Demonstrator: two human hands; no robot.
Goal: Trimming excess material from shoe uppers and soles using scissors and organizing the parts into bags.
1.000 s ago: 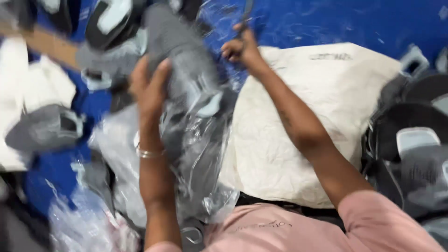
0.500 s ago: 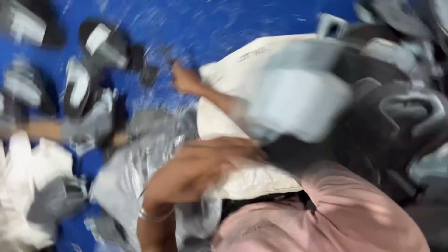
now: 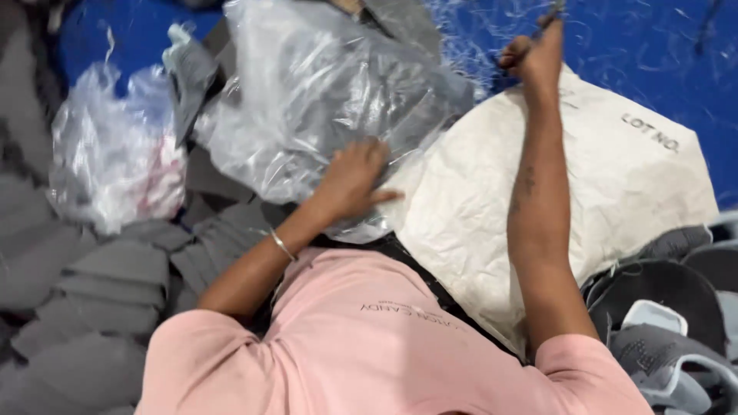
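While my left hand (image 3: 355, 178) presses flat, fingers spread, on the clear plastic bag of grey fabric (image 3: 323, 92), my right hand (image 3: 532, 55), at one o'clock, grips small scissors (image 3: 550, 15) above the white woven sack (image 3: 615, 177).

Both arms out in front, left hand flat and low, right hand raised and fisted.

Left hand (image 3: 355, 178) palm down, fingers spread a little and pointing right, wrist slightly bent with a thin metal bangle (image 3: 281, 244) on it, forearm angled up from the lower left. Right arm stretched nearly straight away from the body, right hand (image 3: 532, 55) curled closed at the top, knuckles up; pink short sleeves on both shoulders.
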